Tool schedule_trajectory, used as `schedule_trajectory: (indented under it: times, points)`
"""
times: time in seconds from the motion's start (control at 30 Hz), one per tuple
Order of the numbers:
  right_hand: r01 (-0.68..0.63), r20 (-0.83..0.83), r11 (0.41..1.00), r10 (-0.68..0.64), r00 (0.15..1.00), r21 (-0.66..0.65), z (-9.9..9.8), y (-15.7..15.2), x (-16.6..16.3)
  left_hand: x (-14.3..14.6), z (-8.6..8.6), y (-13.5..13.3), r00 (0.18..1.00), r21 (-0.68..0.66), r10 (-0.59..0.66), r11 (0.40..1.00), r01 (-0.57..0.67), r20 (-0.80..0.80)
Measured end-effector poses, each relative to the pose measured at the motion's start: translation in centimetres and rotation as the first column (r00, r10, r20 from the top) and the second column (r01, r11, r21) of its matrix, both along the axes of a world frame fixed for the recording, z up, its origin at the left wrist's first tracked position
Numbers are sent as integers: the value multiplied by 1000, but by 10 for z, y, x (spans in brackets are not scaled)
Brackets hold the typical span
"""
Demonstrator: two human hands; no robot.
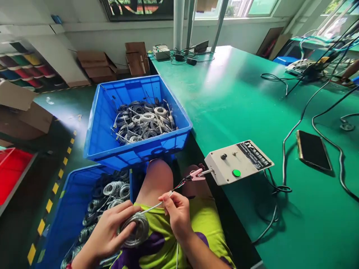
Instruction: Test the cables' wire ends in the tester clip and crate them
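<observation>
My left hand (pixel 112 226) is closed around a coiled grey cable (pixel 136 229) above my lap. My right hand (pixel 176 213) pinches the free end of that cable (pixel 157 204), whose thin coloured wire tips reach toward a pink clip (pixel 197 175). The clip sticks out from the side of a small white test box (pixel 238 161) with a green button and a black knob, standing at the near edge of the green table (pixel 238 93).
A blue crate (pixel 98 127) holds several coiled cables; a second blue crate (pixel 70 209) of coils sits lower left. A black phone (pixel 312 150) and black cords lie on the table at right. Cardboard boxes and a red bin stand on the floor at left.
</observation>
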State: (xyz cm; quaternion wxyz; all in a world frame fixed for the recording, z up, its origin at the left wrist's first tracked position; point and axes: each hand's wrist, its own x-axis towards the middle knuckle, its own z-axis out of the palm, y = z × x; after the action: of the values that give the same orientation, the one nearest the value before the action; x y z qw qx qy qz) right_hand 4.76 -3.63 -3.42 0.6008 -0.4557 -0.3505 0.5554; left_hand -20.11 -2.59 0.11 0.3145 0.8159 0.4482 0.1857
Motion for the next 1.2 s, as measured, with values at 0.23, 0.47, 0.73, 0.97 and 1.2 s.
schedule_trajectory:
  times: [0.23, 0.47, 0.73, 0.97, 1.2]
  points:
    - [9, 96, 989, -23, 995, 150, 2, 3, 16, 17, -6, -8, 976, 210, 183, 965, -156, -117]
    - [-52, 338, 947, -61, 939, 317, 10, 10, 27, 117, 35, 6, 933, 154, 224, 949, -274, 283]
    - [-117, 447, 937, -46, 894, 330, 23, 11, 55, 176, 46, 26, 775, -92, 268, 960, -264, 573]
    - [170, 342, 953, -252, 905, 252, 57, -7, 82, 175, 51, 4, 668, -136, 400, 901, -412, 628]
    - [68, 229, 981, -110, 967, 183, 88, -11, 72, 165, 65, -7, 691, -92, 248, 963, -255, 680]
